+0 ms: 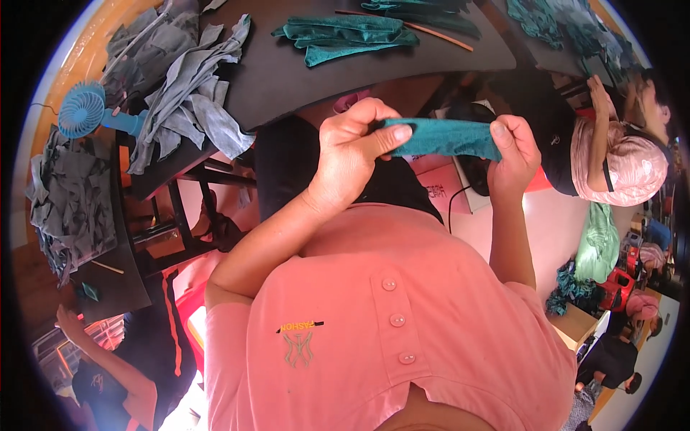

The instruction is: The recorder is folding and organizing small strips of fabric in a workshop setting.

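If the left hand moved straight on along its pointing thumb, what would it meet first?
Past the teal cloth strip it grips, the left hand would probably meet the right hand, which pinches the strip's other end; depth is hard to judge here.

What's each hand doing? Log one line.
left hand: grips one end of green cloth | right hand: grips opposite end | cloth: spans between them

A dark tabletop (280, 87) bearing cloth in two colours.
On it lie a stack of deep-green, velvety fabric strips (348, 34), a second deep-green fabric pile (431, 13) farther back, a thin brown stick (445, 39) slanting between them, and, leftward, long grey fabric strips (183, 86) drooping over the near edge.
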Tool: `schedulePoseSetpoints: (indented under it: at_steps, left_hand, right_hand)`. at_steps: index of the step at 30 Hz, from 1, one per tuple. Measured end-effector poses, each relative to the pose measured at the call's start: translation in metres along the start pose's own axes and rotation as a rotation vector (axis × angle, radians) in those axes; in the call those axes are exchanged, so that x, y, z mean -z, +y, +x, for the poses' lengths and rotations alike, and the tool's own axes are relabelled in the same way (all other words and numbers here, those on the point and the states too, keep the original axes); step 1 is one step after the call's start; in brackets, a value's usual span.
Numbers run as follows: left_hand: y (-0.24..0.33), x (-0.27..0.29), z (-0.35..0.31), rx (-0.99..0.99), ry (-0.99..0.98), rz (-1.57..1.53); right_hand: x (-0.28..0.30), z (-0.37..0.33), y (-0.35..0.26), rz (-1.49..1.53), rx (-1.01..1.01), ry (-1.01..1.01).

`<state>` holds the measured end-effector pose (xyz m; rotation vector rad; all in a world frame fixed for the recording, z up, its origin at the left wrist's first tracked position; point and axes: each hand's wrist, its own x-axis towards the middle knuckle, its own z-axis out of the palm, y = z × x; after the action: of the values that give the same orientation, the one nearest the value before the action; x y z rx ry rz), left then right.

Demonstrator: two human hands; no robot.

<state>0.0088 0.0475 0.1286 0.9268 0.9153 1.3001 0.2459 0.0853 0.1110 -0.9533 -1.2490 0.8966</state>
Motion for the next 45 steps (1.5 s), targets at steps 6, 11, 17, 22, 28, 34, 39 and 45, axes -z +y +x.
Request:
schedulePoseSetpoints:
  at_steps: [6,11,17,22,28,34,39,45]
  left_hand:
    - [0.021,0.008,-0.006,-0.257,0.025,0.104]
    - [0.056,0.020,0.013,-0.148,0.194,0.046]
    - [0.093,0.073,0.114,-0.336,0.418,0.610]
    - [0.039,0.112,0.157,-0.725,0.356,1.718]
    - [0.095,0.145,0.082,-0.916,0.704,1.636]
    - [0.111,0.227,0.067,-0.449,0.939,1.962]
    - [0.130,0.212,0.073,-0.473,0.882,2.028]
    - [0.174,0.091,0.039,-0.418,0.348,1.120]
  right_hand:
    - [-0.015,-0.002,0.006,-0.128,0.120,0.019]
    - [-0.046,0.032,0.002,-0.273,0.220,-0.148]
    - [-0.115,0.129,0.011,-0.514,0.470,-0.210]
    - [-0.143,0.146,0.068,-0.996,0.641,-0.328]
    - [-0.134,0.146,0.049,-0.705,0.805,-0.013]
    - [-0.142,0.148,0.042,-0.600,0.999,-0.069]
    - [-0.131,0.132,0.017,-0.520,0.907,-0.122]
    - [-0.142,0.077,-0.036,-0.318,0.943,-0.315]
